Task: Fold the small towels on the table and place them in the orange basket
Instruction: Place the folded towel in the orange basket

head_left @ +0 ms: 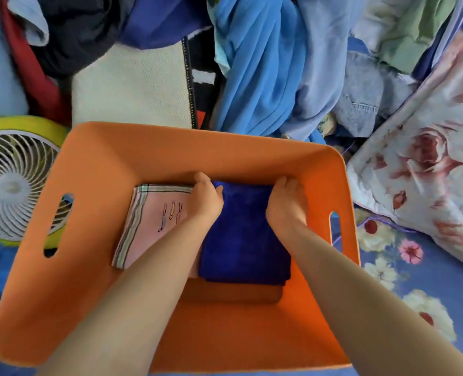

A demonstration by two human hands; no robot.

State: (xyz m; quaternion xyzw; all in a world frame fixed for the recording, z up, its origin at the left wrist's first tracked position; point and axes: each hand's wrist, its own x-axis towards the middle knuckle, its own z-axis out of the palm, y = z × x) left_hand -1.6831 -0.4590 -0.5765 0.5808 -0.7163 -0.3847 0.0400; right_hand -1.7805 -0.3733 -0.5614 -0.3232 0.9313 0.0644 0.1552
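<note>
Both hands reach down into the orange basket point(111, 308), which sits on a blue floral bedsheet point(404, 267) with its two slotted handles at the left and right walls. The left hand point(207, 198) grips the far left corner of a folded dark blue towel point(241, 240), thumb on top of the cloth and fingers curled over its far edge. The right hand point(287, 203) holds the far right corner of the same towel, its fingers bent down over the edge next to the basket's far wall. The dark blue towel lies flat inside the basket, right of centre, on top of a folded orange towel point(233, 293) whose near edge shows beneath it. Just to the left, also on the basket floor, lies a folded pink towel point(154, 221) with a striped border and small line drawings; the left forearm crosses over its near right part. Outside the basket, a white fan with a yellow-green housing point(13, 183) stands at the left, touching or just beside the basket wall. Beyond the basket lie a cream mat point(132, 90) and a heap of blue clothing point(263, 71), and a rose-printed quilt point(428, 158) lies at the right.
</note>
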